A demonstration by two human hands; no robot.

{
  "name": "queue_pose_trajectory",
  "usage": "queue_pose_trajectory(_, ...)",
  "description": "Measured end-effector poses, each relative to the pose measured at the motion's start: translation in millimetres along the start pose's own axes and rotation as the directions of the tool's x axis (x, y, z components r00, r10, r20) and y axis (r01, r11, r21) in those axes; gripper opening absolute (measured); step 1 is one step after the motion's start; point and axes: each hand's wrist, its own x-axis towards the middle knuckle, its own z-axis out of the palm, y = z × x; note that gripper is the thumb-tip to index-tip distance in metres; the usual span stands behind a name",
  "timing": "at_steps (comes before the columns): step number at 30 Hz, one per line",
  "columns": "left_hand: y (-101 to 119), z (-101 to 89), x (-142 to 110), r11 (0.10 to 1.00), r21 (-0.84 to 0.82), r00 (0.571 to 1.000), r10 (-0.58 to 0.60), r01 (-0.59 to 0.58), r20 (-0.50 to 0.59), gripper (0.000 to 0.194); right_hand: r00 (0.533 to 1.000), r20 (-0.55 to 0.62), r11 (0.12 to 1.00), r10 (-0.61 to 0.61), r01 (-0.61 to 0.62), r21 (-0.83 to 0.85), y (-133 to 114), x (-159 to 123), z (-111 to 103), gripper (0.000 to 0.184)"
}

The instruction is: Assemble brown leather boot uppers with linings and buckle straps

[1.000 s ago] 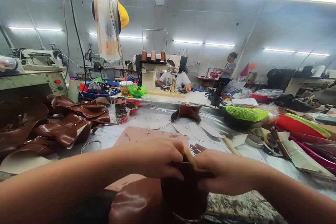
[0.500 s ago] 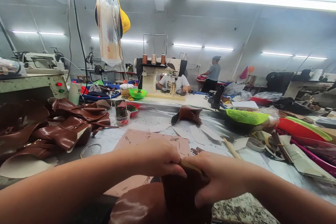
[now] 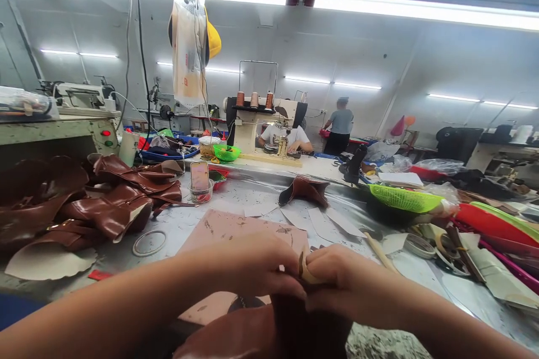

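Observation:
A brown leather piece [image 3: 309,325], perhaps a boot upper, hangs below my two hands at the bottom centre. My left hand [image 3: 263,263] pinches its top edge between thumb and fingers. Close beside it, my right hand [image 3: 349,286] is closed on the same edge, where a pale strip shows between the hands. A glossy brown leather part [image 3: 231,331] bulges below my left wrist; whether it belongs to the same piece I cannot tell. Under the hands lies a pinkish board [image 3: 236,224]. Another folded brown piece [image 3: 304,190] stands farther back.
Brown leather uppers [image 3: 105,207] are heaped at left. A phone [image 3: 199,175] leans in a clear tub, near a ring [image 3: 149,243]. At right are a wooden-handled tool [image 3: 381,252], tape rolls and a green basket [image 3: 404,199]. A person sits behind a sewing machine [image 3: 248,134]; another stands farther back.
My right hand's fingers have curled in over the leather's top edge, and its pale strip now folds upward. The view has shifted slightly. The phone screen has turned from dark to light.

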Motion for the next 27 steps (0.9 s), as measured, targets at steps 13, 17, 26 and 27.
queue_pose_trajectory(13, -6, 14.2, -8, 0.884, -0.465, 0.862, -0.266, 0.04, -0.432, 0.021, 0.986, -0.167, 0.984, -0.028, 0.056, 0.166, 3, 6, -6, 0.021)
queue_pose_trajectory(17, -16, 20.9, -7, 0.698, -0.714, 0.867, -0.382, 0.043, -0.32, 0.017, 0.98, -0.198, 0.984, -0.027, 0.061, 0.165, 7, 5, -6, 0.021)
queue_pose_trajectory(26, -18, 39.7, 1, 0.288, -0.93, 0.869, -0.371, -0.227, -0.327, 0.035, 0.971, -0.236, 0.99, -0.036, 0.067, 0.124, 12, 1, -3, 0.021)
queue_pose_trajectory(27, -17, 41.2, 2, 0.253, -0.932, 0.864, -0.372, -0.259, -0.341, 0.037, 0.971, -0.239, 0.99, -0.026, 0.058, 0.13, 12, 1, -3, 0.02)
